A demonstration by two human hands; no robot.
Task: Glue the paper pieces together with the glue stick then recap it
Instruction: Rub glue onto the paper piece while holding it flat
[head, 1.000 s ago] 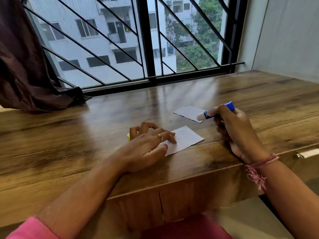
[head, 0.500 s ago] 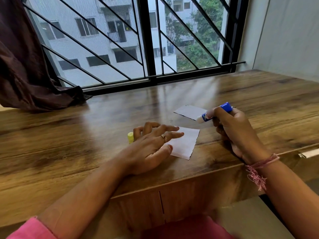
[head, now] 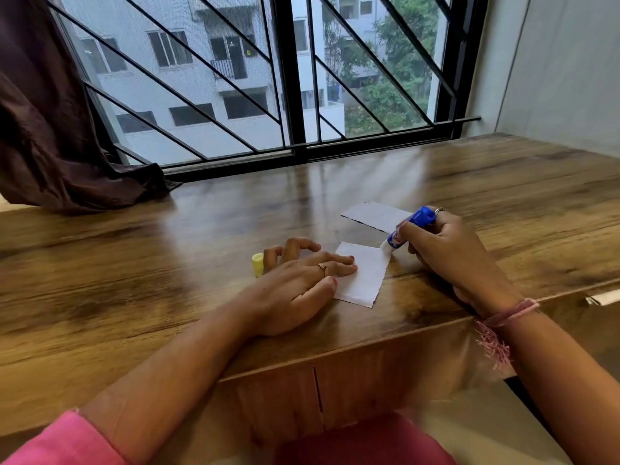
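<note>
The right hand is wrapped tight around the blue glue stick. Its white tip points down and touches the corner of the near paper piece at about 1 o'clock. The left hand lies flat with fingers spread, pressing that paper onto the wooden desk and holding nothing. The yellow cap stands at the left hand's 10 o'clock. A second paper piece lies at 12 o'clock from the first.

The right hand has tipped the glue stick down from above the far paper; its white tip now touches the near paper's far right corner. That near paper has turned under the left hand, its long side running toward the desk edge.
</note>
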